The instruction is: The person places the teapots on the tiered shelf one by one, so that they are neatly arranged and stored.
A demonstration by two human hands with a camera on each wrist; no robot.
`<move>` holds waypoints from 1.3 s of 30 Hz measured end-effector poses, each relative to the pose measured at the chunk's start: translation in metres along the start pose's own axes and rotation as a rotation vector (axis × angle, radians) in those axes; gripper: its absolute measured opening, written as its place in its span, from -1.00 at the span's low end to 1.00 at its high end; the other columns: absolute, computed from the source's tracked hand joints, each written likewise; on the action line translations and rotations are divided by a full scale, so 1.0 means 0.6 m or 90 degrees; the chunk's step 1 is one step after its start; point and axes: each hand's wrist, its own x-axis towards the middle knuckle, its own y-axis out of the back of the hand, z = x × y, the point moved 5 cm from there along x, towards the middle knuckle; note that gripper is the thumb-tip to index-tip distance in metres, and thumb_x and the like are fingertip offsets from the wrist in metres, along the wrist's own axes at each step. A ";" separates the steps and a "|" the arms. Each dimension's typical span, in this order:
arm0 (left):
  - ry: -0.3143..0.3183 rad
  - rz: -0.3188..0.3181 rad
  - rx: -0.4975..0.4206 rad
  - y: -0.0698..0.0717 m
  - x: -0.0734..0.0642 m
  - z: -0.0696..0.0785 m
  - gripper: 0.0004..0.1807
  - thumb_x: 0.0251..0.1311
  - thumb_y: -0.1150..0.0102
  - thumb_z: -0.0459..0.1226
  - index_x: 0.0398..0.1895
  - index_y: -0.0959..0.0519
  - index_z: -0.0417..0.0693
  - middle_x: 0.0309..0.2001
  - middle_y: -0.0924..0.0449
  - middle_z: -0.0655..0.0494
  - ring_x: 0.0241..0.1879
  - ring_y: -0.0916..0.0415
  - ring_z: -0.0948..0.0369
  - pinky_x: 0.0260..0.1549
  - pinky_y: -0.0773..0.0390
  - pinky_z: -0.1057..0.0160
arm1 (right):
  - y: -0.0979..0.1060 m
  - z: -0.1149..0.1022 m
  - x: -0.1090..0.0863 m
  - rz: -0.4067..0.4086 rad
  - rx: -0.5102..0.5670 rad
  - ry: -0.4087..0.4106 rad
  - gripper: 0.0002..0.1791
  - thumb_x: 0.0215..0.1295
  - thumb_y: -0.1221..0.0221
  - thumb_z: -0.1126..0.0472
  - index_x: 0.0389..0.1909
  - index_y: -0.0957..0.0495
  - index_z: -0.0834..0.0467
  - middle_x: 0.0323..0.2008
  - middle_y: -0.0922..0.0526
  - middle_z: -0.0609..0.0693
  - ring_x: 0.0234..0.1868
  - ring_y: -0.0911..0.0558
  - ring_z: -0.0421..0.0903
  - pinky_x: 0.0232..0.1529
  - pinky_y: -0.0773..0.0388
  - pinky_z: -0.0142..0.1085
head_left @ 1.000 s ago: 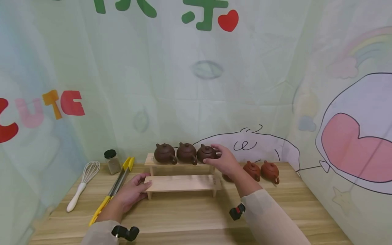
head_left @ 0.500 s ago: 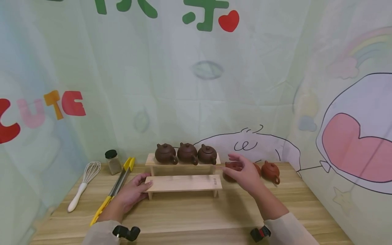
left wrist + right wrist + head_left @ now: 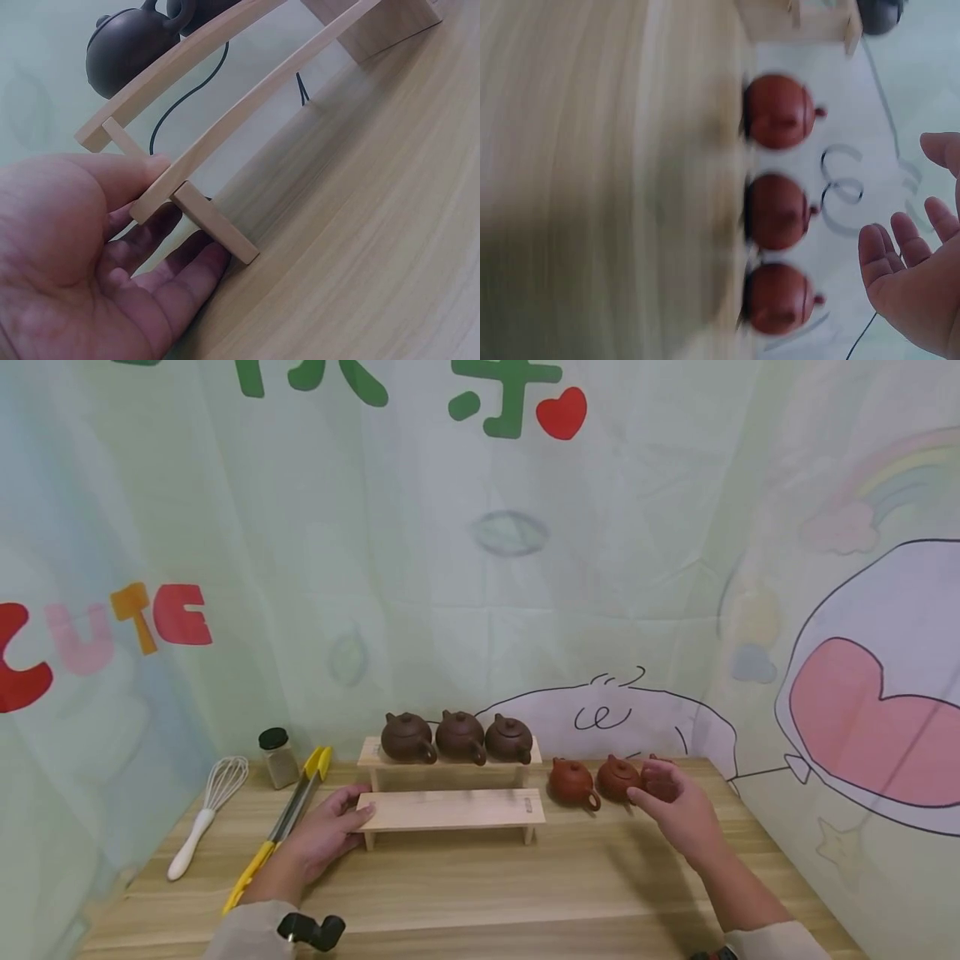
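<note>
My left hand [image 3: 326,833] grips the left end of a two-step wooden display stand [image 3: 453,810], thumb over the lower board and the other fingers around its end leg. Three dark brown teapots [image 3: 460,739] sit in a row on the upper step; the lower step bears nothing. Right of the stand, three reddish-brown teapots [image 3: 572,783] stand on the table in a row. My right hand [image 3: 682,814] is over the rightmost red teapot [image 3: 778,298], partly covering it in the head view. Its fingers are spread and relaxed, holding nothing.
To the left lie a white-handled whisk [image 3: 206,814] and yellow-tipped tongs [image 3: 281,822], the tongs close beside my left forearm. A spice jar [image 3: 278,760] with a black lid stands behind them. A printed curtain [image 3: 420,568] hangs along the table's back edge.
My right hand has let go of the rightmost dark teapot on the upper step and moved right, past the first red teapots to the last one. The left hand keeps its grip on the stand.
</note>
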 end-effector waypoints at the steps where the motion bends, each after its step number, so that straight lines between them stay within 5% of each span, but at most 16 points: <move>1: 0.000 0.001 0.000 0.001 0.000 0.000 -0.23 0.62 -0.11 -0.04 0.68 -0.08 -0.16 0.74 0.14 -0.31 0.59 -0.23 -0.26 0.53 -0.33 -0.33 | 0.007 0.010 0.003 0.003 -0.006 -0.007 -0.26 0.41 -0.41 -0.08 0.47 -0.44 0.15 0.34 -0.62 0.26 0.33 -0.63 0.17 0.01 -0.59 -0.45; 9: -0.001 -0.002 -0.010 0.000 0.001 0.000 -0.25 0.63 -0.10 -0.07 0.67 -0.08 -0.18 0.72 0.11 -0.32 0.58 -0.25 -0.25 0.52 -0.34 -0.34 | 0.042 0.080 0.033 0.012 -0.013 -0.057 -0.17 0.43 -0.40 -0.05 0.55 -0.32 0.24 0.45 -0.48 0.37 0.41 -0.54 0.31 -0.08 -0.60 -0.50; 13: 0.003 -0.002 -0.006 -0.001 0.000 0.000 -0.25 0.63 -0.10 -0.06 0.68 -0.09 -0.16 0.73 0.13 -0.31 0.59 -0.23 -0.26 0.53 -0.32 -0.34 | 0.051 0.101 0.051 0.007 -0.026 -0.089 -0.14 0.46 -0.36 -0.06 0.59 -0.25 0.25 0.52 -0.37 0.42 0.48 -0.43 0.38 0.24 -0.65 -0.12; 18: 0.004 0.001 -0.003 0.000 0.001 -0.001 -0.24 0.61 -0.12 -0.03 0.67 -0.10 -0.14 0.74 0.14 -0.30 0.60 -0.23 -0.28 0.53 -0.32 -0.34 | 0.053 0.118 0.076 -0.011 -0.053 -0.137 0.00 0.44 -0.35 -0.19 0.64 -0.14 0.26 0.60 -0.18 0.49 0.54 -0.28 0.47 0.48 -0.40 0.33; 30: 0.003 0.001 -0.011 0.001 0.002 0.000 -0.24 0.61 -0.13 -0.04 0.67 -0.09 -0.15 0.73 0.11 -0.30 0.59 -0.24 -0.27 0.53 -0.32 -0.33 | 0.031 0.142 0.128 -0.030 -0.088 -0.130 0.05 0.40 -0.39 -0.08 0.62 -0.09 0.40 0.52 -0.23 0.58 0.51 -0.31 0.50 0.55 -0.33 0.33; 39: 0.002 0.003 -0.012 -0.001 0.001 0.003 -0.28 0.65 -0.08 -0.09 0.67 -0.08 -0.18 0.72 0.11 -0.32 0.58 -0.26 -0.27 0.52 -0.35 -0.35 | 0.018 0.145 0.142 -0.022 -0.108 -0.144 -0.09 0.41 -0.38 0.10 0.56 -0.14 0.41 0.44 -0.32 0.55 0.43 -0.39 0.48 0.51 -0.37 0.35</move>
